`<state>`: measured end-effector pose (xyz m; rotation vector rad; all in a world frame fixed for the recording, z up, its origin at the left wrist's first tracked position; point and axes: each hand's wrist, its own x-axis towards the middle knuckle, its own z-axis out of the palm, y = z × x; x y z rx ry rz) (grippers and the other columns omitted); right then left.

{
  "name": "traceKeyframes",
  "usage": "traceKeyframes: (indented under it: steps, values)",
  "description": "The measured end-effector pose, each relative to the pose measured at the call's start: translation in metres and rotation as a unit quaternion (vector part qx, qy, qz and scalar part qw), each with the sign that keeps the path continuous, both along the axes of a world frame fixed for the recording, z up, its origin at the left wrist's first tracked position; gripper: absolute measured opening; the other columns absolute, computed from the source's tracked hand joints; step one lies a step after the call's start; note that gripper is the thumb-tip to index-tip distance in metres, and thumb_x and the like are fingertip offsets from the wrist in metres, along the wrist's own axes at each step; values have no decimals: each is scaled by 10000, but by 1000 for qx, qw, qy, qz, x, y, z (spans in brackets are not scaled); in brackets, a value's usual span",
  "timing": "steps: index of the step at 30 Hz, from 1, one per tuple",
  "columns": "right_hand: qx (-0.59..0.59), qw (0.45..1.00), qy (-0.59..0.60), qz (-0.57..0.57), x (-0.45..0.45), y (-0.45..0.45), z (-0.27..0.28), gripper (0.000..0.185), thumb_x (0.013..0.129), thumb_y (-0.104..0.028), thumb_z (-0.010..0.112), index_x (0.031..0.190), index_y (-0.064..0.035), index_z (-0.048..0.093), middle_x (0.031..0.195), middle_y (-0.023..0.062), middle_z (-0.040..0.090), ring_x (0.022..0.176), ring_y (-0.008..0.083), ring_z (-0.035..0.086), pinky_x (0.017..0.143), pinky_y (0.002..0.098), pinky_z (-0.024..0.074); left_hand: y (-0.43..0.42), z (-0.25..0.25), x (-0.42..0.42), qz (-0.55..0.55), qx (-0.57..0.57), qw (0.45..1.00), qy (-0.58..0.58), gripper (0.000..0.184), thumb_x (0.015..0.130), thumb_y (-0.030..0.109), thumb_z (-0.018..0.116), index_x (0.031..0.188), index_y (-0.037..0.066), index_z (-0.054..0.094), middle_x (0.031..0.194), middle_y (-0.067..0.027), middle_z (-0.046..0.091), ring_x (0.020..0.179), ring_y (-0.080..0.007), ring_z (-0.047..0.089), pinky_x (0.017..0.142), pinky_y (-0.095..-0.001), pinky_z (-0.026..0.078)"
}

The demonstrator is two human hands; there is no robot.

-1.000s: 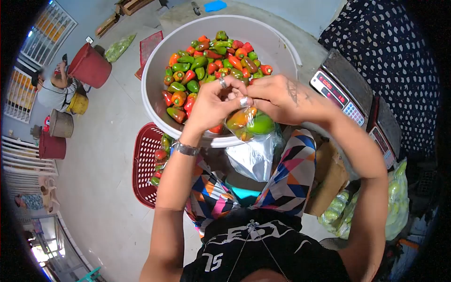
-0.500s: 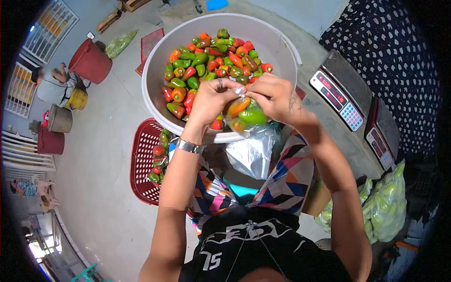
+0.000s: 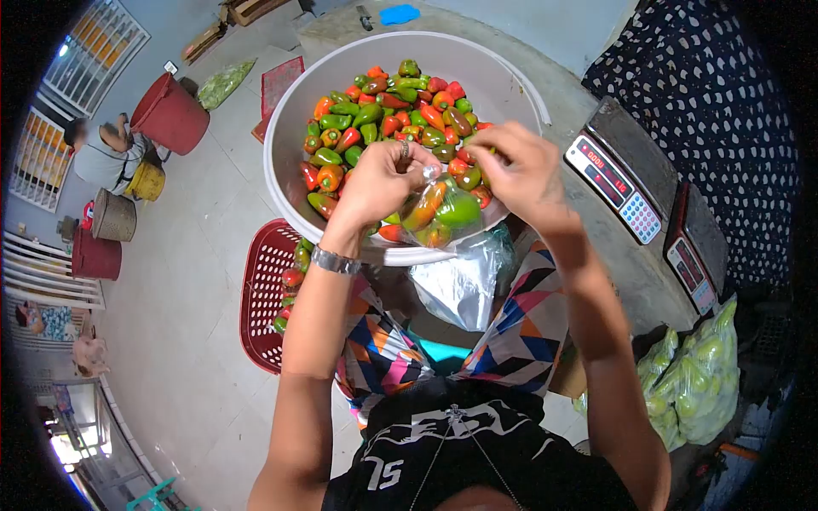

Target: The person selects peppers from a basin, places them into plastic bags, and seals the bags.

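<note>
My left hand (image 3: pixel 385 180) pinches the gathered neck of a small clear plastic bag of peppers (image 3: pixel 443 213), with orange and green ones inside. The bag hangs over the near rim of a large pale basin (image 3: pixel 274 170). Loose red, green and orange peppers (image 3: pixel 366 112) lie in the basin. Just right of the bag's neck is my right hand (image 3: pixel 520 170), its fingers curled and pinched together; whether a thin strip is between them is too small to see. Below the basin, clear plastic bags (image 3: pixel 464 285) lie over my lap.
A red basket (image 3: pixel 258 298) with bagged peppers stands left of my legs. Two digital scales (image 3: pixel 618 183) (image 3: pixel 692 264) sit on the right, above bags of green produce (image 3: pixel 703 375). At far left, a person (image 3: pixel 102 157) sits near a red tub (image 3: pixel 170 115) and buckets.
My right hand has moved away from the bag's neck, to the right and slightly up. My left hand still holds the neck. The view has shifted slightly.
</note>
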<state>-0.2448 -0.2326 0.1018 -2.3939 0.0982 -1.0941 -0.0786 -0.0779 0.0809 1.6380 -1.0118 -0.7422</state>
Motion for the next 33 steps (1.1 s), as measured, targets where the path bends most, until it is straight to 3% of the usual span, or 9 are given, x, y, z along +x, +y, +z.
traceKeyframes:
  steps: [2,5,6,9,13,22,28,31,33]
  values:
    - [208,972,69,-81,-9,27,9,211,764,-13,762,964,-9,696,861,146,656,786,312,664,740,386,554,-4,-2,-10,68,12,997,-43,72,921,26,672,940,-26,719,830,-18,721,775,-81,649,723,-253,517]
    - [178,981,39,-71,-1,58,-18,260,735,-13,778,984,-9,702,869,150,660,812,335,668,759,398,556,-12,0,-37,172,26,978,-112,88,932,46,670,958,-28,712,846,-15,718,778,-80,645,711,-263,519]
    - [132,985,-35,-107,12,58,-44,291,708,-6,793,986,-18,709,891,143,672,840,344,671,774,398,557,-14,-2,-43,188,16,974,-127,93,940,34,662,999,-28,698,878,-27,711,782,-88,645,704,-257,526]
    - [142,978,-72,-132,22,58,-61,292,705,4,790,986,-29,719,926,137,688,868,340,676,790,396,556,-18,-31,-43,201,-93,974,37,104,947,8,644,1039,-27,679,908,-40,701,792,-100,650,701,-248,532]
    - [109,980,-110,-127,21,54,-66,241,713,21,784,945,-25,736,959,128,715,901,304,693,811,387,557,-15,-38,-48,191,-162,947,201,104,933,-17,648,1036,-19,662,931,-30,695,843,-79,640,750,-221,508]
    - [69,980,-144,-120,15,47,-60,203,722,36,762,917,-19,745,957,121,731,897,286,701,827,379,556,-8,-29,-47,111,-156,972,134,107,940,-1,654,1047,-8,659,943,-27,697,828,-62,640,727,-211,500]
    - [157,979,-95,-87,7,40,-59,187,751,36,744,934,4,725,935,123,728,882,292,716,803,382,566,-2,-20,-40,53,-75,995,34,118,987,89,658,1048,-12,655,922,-21,698,847,-93,668,797,-245,563]
    - [427,904,15,5,1,37,-57,178,776,29,741,950,9,712,917,121,724,871,283,723,777,361,571,-4,-24,-36,37,-64,986,151,157,1022,114,616,1032,-37,654,918,-45,707,814,-108,682,775,-259,572]
    - [388,922,2,7,1,36,-61,171,789,23,741,956,1,713,916,124,719,862,275,723,757,346,572,-5,-26,-33,37,-52,985,163,200,1051,127,564,1004,-48,648,896,-73,712,782,-130,690,738,-280,580]
